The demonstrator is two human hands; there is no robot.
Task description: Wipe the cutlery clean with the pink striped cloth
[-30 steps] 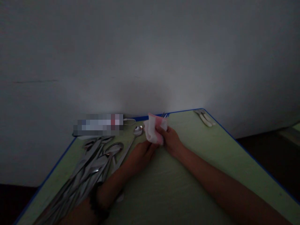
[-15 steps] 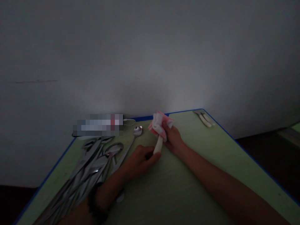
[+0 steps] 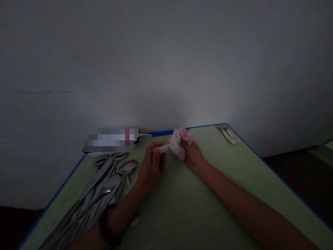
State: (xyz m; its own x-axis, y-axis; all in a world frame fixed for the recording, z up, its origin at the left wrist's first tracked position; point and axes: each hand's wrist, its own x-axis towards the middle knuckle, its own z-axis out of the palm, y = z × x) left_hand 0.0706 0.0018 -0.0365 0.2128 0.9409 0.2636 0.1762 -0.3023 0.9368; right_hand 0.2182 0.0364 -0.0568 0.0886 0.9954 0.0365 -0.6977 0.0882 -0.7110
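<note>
My left hand (image 3: 152, 166) is closed on a cream-handled piece of cutlery (image 3: 164, 149). A little metal shows at the fingertips, but its head is hidden, so I cannot tell its kind. The far end of the cream handle runs into a crumpled pink and white cloth (image 3: 177, 143). My right hand (image 3: 193, 154) grips this cloth, bunched around the handle. Both hands are above the middle of the table, close together. Left of my left hand lies a pile of metal spoons and other cutlery (image 3: 109, 182), partly covered by my forearm.
Two pieces of cream-handled cutlery (image 3: 227, 134), seemingly forks, lie at the table's far right corner. A blurred-out flat object (image 3: 111, 141) with a white cord (image 3: 145, 137) rests at the back left. The green table (image 3: 234, 166) has a blue edge and meets a grey wall (image 3: 166, 69).
My left hand has moved up and turned, swinging the cutlery from steeply slanted to nearly level. Its fingers now hold nearer the metal end. The cloth has shifted slightly right and been re-bunched.
</note>
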